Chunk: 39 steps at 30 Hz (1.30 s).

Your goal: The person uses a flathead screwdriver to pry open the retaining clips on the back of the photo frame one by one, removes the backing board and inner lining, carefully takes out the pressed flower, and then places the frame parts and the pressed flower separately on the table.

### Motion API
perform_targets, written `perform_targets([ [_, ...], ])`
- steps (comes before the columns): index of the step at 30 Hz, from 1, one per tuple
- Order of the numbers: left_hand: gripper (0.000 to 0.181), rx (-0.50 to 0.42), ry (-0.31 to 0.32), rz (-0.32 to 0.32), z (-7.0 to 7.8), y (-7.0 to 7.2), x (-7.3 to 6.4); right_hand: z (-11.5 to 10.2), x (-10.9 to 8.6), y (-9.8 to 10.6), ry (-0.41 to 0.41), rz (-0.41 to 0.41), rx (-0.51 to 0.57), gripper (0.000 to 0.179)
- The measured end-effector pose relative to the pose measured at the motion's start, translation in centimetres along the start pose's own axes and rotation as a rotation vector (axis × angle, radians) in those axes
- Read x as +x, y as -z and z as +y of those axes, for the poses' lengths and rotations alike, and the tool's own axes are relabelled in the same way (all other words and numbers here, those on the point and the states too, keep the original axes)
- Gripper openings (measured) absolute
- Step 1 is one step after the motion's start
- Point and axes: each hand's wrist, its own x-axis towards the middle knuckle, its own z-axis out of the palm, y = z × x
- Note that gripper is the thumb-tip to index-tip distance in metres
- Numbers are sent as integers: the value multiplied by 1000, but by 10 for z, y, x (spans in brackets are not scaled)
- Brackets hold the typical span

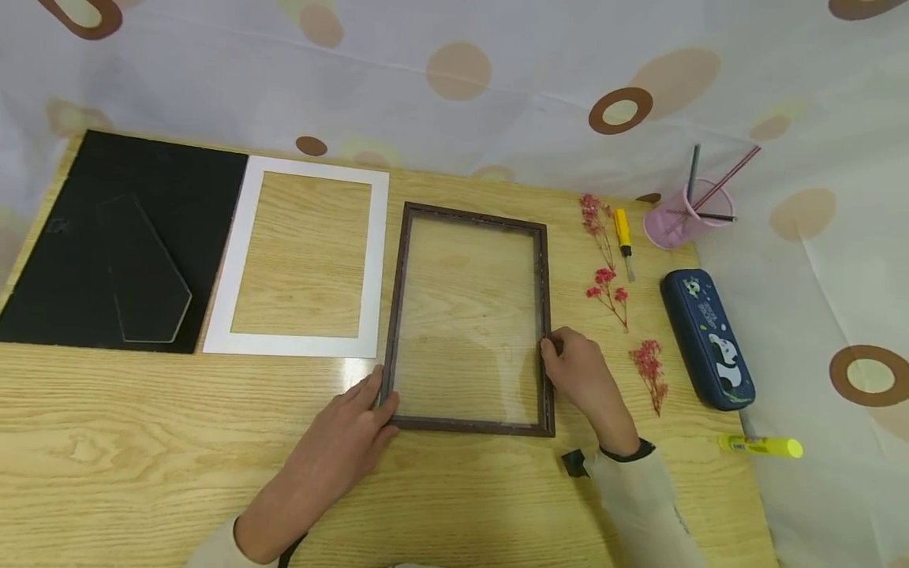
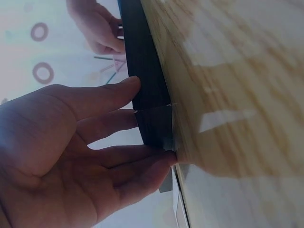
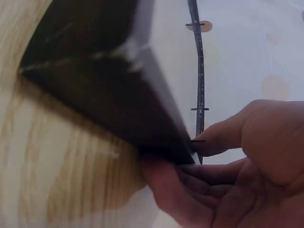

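A dark brown picture frame with a clear pane lies on the wooden table. My left hand holds its near left corner, thumb and fingers set around the corner in the left wrist view. On the right side, my right hand pinches the frame's bar, thumb on the inner edge and fingers outside. Small dark tabs show along the far bar in the right wrist view. Left of the frame lie a white mat and a black backing board with a stand flap.
Right of the frame are several pink dried flower sprigs, a yellow screwdriver, a dark blue pencil case, a yellow highlighter and a pink pen cup. A dotted curtain borders the table's back and right side.
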Motion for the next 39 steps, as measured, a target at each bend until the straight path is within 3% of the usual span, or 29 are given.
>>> perform_targets([
  [8,37,-132,16,-62,4,-5,-9,19,-15,-12,37,48,-11,23],
  [12,42,-219,116,-87,5,-2,-6,23,-15,-13,72,79,-3,20],
  [14,49,-276,202,-96,5,0,-4,23,-14,-13,87,83,2,20],
  [19,69,-556,402,-28,1,3,5,20,-10,-10,107,68,9,21],
  [24,80,-872,498,8,-17,6,10,18,-7,-7,128,78,15,19],
  [30,77,-1094,481,27,-36,8,14,13,-5,1,149,102,37,16],
  [36,65,-1266,512,8,-38,7,21,9,-5,5,125,81,59,17],
  [39,66,-1380,499,1,-37,6,24,8,-4,5,126,81,79,17],
])
